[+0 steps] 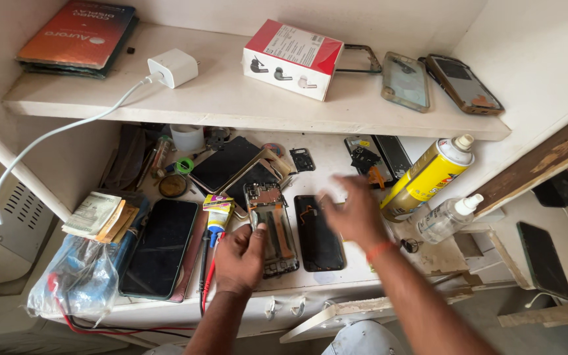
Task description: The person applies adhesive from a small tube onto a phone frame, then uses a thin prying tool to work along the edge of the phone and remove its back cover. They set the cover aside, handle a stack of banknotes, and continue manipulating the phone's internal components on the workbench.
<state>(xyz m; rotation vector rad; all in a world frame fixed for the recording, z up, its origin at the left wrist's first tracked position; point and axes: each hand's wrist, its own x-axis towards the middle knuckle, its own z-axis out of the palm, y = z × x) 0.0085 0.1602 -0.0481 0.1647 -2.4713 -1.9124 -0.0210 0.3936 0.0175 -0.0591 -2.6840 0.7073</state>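
My left hand grips the near left edge of an opened phone body that lies flat on the white worktop with its inner parts showing. My right hand hovers blurred, fingers spread and empty, just right of a black phone panel with an orange flex strip. The hand is above the worktop, near the base of a yellow spray can.
A large dark phone lies at the left beside folded banknotes, a plastic bag and red and black probe leads. A clear bottle leans right. The shelf above holds a white charger, a red-and-white box and phones.
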